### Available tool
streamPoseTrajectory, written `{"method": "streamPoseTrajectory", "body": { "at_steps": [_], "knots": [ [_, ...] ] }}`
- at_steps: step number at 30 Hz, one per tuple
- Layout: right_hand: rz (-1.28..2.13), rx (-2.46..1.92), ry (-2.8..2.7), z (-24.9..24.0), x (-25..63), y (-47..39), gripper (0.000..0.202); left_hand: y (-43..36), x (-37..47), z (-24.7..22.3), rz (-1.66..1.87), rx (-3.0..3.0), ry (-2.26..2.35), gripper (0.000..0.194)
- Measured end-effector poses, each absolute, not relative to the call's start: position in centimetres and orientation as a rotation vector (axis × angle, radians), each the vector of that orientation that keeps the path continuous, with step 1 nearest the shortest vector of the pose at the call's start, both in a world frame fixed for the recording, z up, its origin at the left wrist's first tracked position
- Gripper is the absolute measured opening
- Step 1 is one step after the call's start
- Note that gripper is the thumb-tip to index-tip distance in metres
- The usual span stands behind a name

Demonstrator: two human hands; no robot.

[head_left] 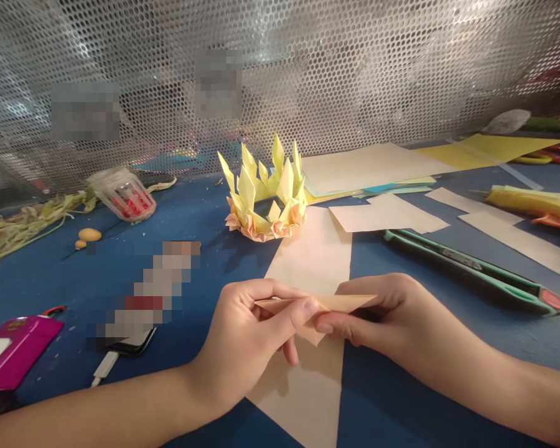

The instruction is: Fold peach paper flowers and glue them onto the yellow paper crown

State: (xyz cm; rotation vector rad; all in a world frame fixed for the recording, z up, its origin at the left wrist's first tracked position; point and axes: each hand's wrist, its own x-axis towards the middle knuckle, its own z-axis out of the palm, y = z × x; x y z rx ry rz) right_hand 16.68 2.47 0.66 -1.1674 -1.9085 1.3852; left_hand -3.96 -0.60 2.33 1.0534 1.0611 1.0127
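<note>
- Peach paper, folded into a small triangular shape with one point facing the person, is held above the middle of the blue tabletop.
- The left hand is nearly closed: its thumb presses the paper from above, its fingers curl beneath.
- The right hand pinches the other side between thumb and fingers, the two thumbs near each other.
- Folding looks partly done on this piece; I can't tell whether its creases are finished.
- Already assembled, a paper crown stands upright toward the far edge, with tall yellow petals over a ring of peach folds.
- Flat and unfolded, a wide peach strip runs beneath the hands toward the near edge; peach offcuts lie toward the right edge, and large paper sheets along the far edge.
- Metal mesh rises behind the far edge, limiting reach that way.
- Blue surface shows on both sides of the wide strip, giving the wrists some room.
- That room is bounded on the right by a long green-and-black tool, perhaps a cutter, and on the left by a phone with its white cable.
</note>
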Motion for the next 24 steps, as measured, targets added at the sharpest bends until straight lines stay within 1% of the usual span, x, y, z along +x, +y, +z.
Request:
{"method": "streamPoseTrajectory", "body": {
  "at_steps": [4, 10, 13, 14, 16, 17, 19, 21, 24],
  "knots": [
    [1.339, -1.129, -1.888, 0.7, 16.6, 2.4, 0.053, -0.7, -3.9, 2.3, 1.04, 1.07, 1.044, 0.011],
    [0.999, -1.052, -1.78, 1.3, 16.8, 2.8, 0.024, -0.5, -3.9, 2.0, 1.163, 1.105, 1.002, 0.004],
    [0.856, -0.989, -1.736, 1.6, 17.0, 2.9, 0.01, -0.4, -4.1, 1.8, 1.175, 1.107, 0.974, 0.007],
    [0.835, -0.97, -1.748, 1.6, 16.9, 2.9, 0.011, -0.3, -4.2, 1.7, 1.185, 1.103, 0.966, 0.008],
    [0.821, -0.949, -1.802, 1.6, 16.8, 2.9, 0.02, -0.3, -4.3, 1.5, 1.199, 1.082, 0.978, 0.009],
    [0.82, -0.94, -1.827, 1.5, 16.8, 2.9, 0.024, -0.2, -4.3, 1.4, 1.198, 1.071, 0.998, 0.014],
    [0.83, -0.932, -1.854, 1.1, 16.7, 2.9, 0.028, -0.2, -4.4, 1.3, 1.179, 1.037, 1.051, 0.029],
    [0.881, -0.926, -1.867, 0.7, 16.8, 2.9, 0.031, -0.1, -4.4, 1.1, 1.165, 1.012, 1.083, 0.04],
    [1.003, -0.932, -1.891, 0.6, 16.9, 3.1, 0.026, -0.1, -4.5, 0.8, 1.161, 0.997, 1.058, 0.04]
  ]
}}
